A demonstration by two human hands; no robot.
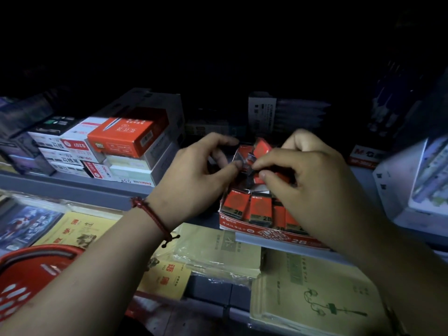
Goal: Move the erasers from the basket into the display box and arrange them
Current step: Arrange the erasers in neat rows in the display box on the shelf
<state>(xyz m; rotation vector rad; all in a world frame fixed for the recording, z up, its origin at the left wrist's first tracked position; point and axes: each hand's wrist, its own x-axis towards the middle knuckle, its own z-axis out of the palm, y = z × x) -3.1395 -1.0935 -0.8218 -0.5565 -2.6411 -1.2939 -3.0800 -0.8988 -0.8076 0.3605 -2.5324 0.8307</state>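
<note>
1. The display box (274,235) sits on the shelf (72,187), at about 3 o'clock from the centre of the view. Its low printed front wall faces the person, probably so shoppers can read it and reach in.
2. A front row (259,209) of red erasers stands in the box, side by side. Their long axes run roughly 12 to 6, with the "2B" ends toward 6 o'clock.
3. The loose erasers (252,154) are over the back half of the box, at 12 o'clock of that row. They lie tilted and unsquared, and one points toward 1 o'clock.
4. The left hand (194,175) reaches in from 8 o'clock. Its grip pinches the cluster's left corner between thumb and forefinger, seemingly to steady it.
5. The right hand (308,180) reaches in from 4 o'clock. Its grip is curled round the cluster's right side, likely to turn the pieces into line with the row.
6. The basket (36,267) lies at 7 o'clock, well apart from the box, and what it holds is hidden.
7. The step in hand looks like squaring up a second row behind the first.
</note>
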